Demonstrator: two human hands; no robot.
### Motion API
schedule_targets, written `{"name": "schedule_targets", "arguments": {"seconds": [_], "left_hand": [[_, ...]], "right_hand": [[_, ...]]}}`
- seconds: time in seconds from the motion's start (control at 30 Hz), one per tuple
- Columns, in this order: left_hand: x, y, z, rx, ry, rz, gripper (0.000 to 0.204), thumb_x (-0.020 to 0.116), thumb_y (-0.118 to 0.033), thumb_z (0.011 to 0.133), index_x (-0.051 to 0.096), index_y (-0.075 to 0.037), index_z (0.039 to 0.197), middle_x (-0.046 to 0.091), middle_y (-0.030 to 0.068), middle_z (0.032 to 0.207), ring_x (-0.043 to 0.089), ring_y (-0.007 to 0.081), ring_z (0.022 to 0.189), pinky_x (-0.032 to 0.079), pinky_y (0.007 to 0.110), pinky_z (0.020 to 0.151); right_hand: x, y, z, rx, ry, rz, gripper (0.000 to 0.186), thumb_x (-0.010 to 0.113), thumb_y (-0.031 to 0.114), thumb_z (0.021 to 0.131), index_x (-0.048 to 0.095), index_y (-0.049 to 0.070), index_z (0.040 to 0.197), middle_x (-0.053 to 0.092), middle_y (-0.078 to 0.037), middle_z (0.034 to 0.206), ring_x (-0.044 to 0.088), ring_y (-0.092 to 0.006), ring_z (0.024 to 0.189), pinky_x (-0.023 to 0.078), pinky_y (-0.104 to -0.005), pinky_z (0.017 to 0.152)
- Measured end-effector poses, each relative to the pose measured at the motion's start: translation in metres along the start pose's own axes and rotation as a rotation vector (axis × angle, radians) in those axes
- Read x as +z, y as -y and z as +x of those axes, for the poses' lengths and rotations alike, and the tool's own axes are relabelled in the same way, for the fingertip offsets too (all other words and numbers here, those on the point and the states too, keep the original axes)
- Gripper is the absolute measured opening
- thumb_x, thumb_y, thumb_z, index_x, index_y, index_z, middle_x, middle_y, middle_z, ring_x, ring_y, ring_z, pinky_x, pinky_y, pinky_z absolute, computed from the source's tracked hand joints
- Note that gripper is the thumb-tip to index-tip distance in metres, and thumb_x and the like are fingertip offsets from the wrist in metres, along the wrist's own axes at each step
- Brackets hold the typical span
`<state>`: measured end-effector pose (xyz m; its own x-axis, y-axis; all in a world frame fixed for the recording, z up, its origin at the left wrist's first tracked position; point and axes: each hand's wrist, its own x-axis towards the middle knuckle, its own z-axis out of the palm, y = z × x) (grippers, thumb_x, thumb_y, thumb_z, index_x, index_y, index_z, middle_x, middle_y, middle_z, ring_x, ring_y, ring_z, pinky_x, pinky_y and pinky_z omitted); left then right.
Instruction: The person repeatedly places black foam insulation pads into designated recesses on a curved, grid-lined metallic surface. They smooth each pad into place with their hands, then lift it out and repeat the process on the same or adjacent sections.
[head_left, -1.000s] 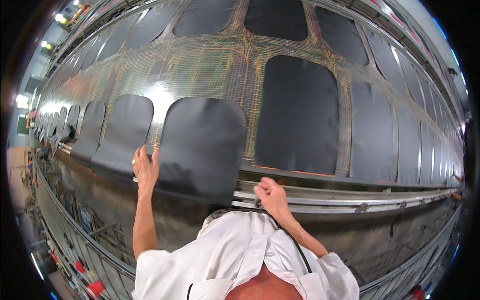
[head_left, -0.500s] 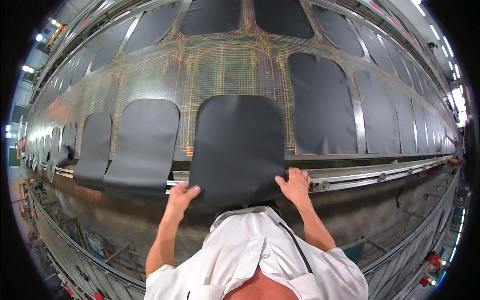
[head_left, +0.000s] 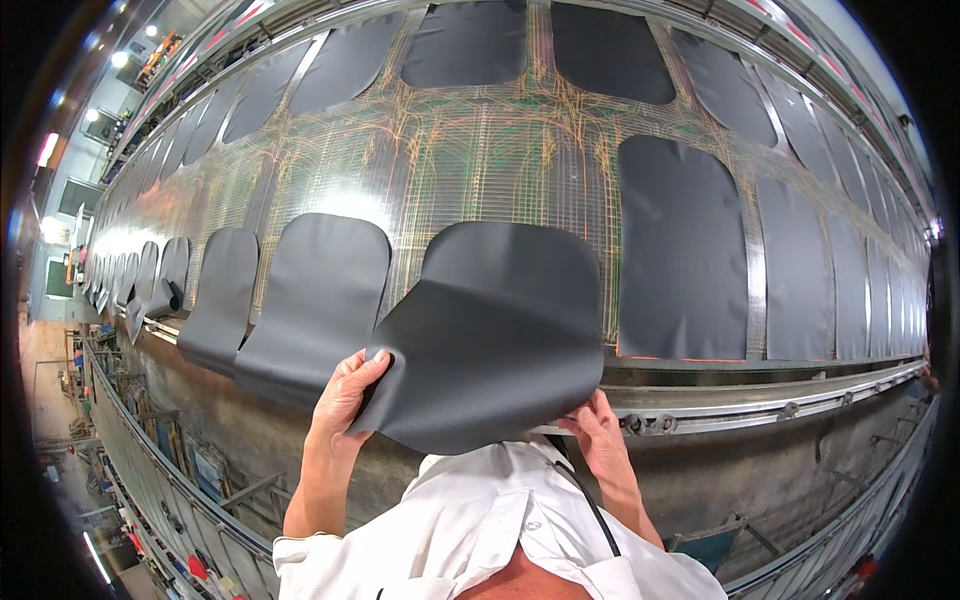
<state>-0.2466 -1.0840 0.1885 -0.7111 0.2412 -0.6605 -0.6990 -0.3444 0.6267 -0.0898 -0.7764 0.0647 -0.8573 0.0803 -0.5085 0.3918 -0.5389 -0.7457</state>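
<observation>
In front of me a dark grey sheet (head_left: 500, 335) with rounded far corners lies partly on the long table, its near part lifted and bowed toward my body. My left hand (head_left: 346, 392) pinches the sheet's left edge, thumb on top. At the near right corner my right hand (head_left: 597, 428) grips the edge, its fingers partly hidden beneath the material. To the left, another grey sheet (head_left: 318, 290) hangs over the table's near edge. On the right, a similar sheet (head_left: 682, 260) lies flat on the table.
The long table (head_left: 490, 150) is covered with crossing orange, yellow and green lines. More dark sheets (head_left: 468, 45) lie in rows along it. A metal rail (head_left: 720, 412) runs along the near edge. Behind me on the left is a grey railing (head_left: 165, 490).
Both hands have drawn the near part of the sheet up, so it now folds and bows. My left hand has closed on its edge. The view has shifted slightly.
</observation>
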Motion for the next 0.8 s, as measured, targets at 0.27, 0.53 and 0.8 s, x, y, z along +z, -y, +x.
{"name": "schedule_targets", "arguments": {"seconds": [0.27,0.53,0.8], "left_hand": [[0.013,-0.045,0.011,0.027,-0.037,-0.041,0.02,0.069,-0.019,0.092,0.063,-0.003,0.102,0.07,0.0045,0.089,0.068,0.0103,0.073,0.057,0.025,0.066],[-0.017,-0.107,0.021,0.072,0.066,0.023,0.017,0.066,-0.018,0.093,0.063,-0.002,0.096,0.069,0.0046,0.082,0.066,0.0111,0.065,0.056,0.024,0.059],[0.015,-0.205,0.028,0.712,0.106,0.092,0.019,0.064,-0.017,0.094,0.063,0.001,0.098,0.068,0.0125,0.094,0.067,0.0178,0.09,0.056,0.034,0.082]], "right_hand": [[0.047,0.044,0.005,0.204,-0.092,0.424,0.02,0.067,0.012,0.091,0.061,0.004,0.109,0.066,-0.006,0.106,0.064,-0.0151,0.097,0.053,-0.035,0.086],[0.123,0.148,0.018,-0.191,-0.16,0.042,0.009,0.065,0.013,0.09,0.065,0.006,0.085,0.064,0.002,0.081,0.058,-0.0061,0.072,0.048,-0.0238,0.071],[0.234,0.251,0.058,-0.863,-0.521,-0.123,0.027,0.065,0.022,0.093,0.068,-0.001,0.105,0.07,-0.01,0.1,0.067,-0.0151,0.091,0.053,-0.0277,0.082]]}}
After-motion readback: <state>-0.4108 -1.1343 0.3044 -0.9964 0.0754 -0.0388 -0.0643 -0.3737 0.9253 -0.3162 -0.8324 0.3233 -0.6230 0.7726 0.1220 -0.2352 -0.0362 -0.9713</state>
